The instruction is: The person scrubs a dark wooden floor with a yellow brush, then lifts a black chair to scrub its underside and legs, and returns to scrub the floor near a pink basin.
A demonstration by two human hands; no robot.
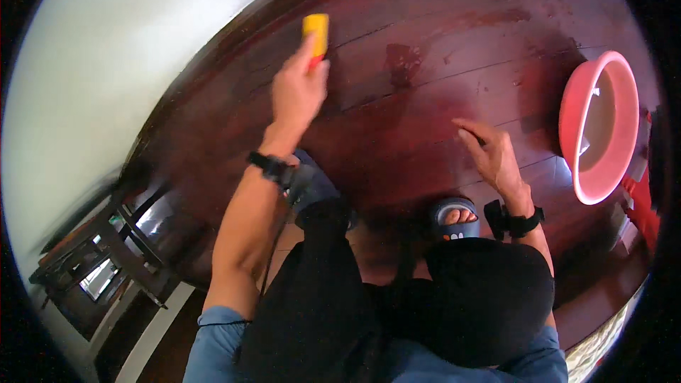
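Note:
My left hand (298, 92) reaches forward over the dark reddish-brown plank floor (383, 128), closed around a small yellow block with a red end (316, 27). The block is at or just above the boards; its exact kind is hard to make out. My right hand (496, 159) hovers over the floor by my right foot, its index finger stretched out, the thumb apart and the other fingers loosely bent. Nothing shows in it. Wet patches (403, 62) glisten on the planks ahead of both hands.
A pink plastic basin (570, 117) with cloudy water stands on the right. A pale wall (142, 21) curves along the left, with dark wooden furniture (106, 262) at lower left. My feet in dark slippers (454, 227) are under me. A red object (640, 213) lies at far right.

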